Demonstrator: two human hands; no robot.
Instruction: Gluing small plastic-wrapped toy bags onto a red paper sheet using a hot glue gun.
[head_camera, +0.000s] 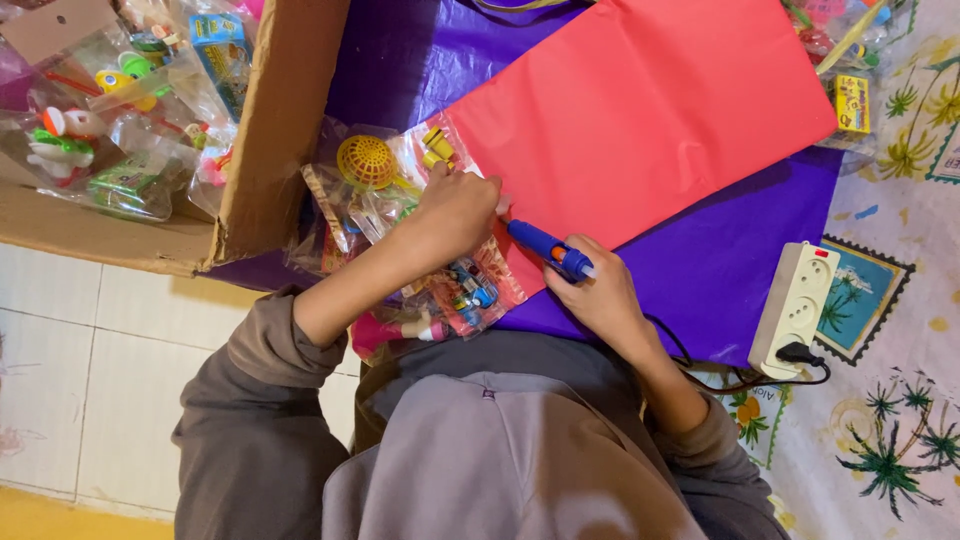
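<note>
My left hand presses down on a clear plastic packet of small toys right at the lower left corner of a big red paper sheet. My right hand grips a blue glue gun, its tip pointing toward that same corner, close to my left fingers. More clear toy packets, one with a yellow mesh ball, lie under and beside my left wrist. The red sheet rests on a purple sheet.
An open cardboard box full of bagged toys stands at the upper left. A white power strip with a black plug and cord lies at the right on a patterned cloth. More toy packets sit at the upper right. White floor tiles lie on the left.
</note>
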